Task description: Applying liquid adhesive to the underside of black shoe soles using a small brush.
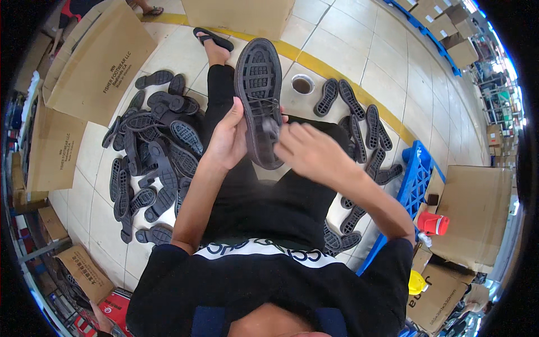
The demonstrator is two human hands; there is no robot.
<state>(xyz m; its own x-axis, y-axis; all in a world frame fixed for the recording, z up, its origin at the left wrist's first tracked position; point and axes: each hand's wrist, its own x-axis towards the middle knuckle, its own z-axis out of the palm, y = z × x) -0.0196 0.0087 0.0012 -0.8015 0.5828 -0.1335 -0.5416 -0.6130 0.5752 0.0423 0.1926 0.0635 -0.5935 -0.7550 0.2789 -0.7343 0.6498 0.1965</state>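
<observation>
Black sole [258,70] gripped by left hand [227,136]; right hand [312,149], closed on a blurred pale wad [270,127], partly hides it. Around: heaped soles [163,171], cup [303,76], pallet [416,147], carton [109,53].

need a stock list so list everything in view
held sole: one, black, centre
blurred item: one, pale, over sole
floor soles: many, black, both sides
cup: one, pale, upper centre
cardboard boxes: several, brown, picture edges
pallets: at least two, blue, right
floor line: one, yellow, top
container: one, red, right
object: one, yellow, lower right
distant sandal: one, dark, upper left
left hand: one, on sole
right hand: one, on blurred item
legs: two, black trousers, centre
</observation>
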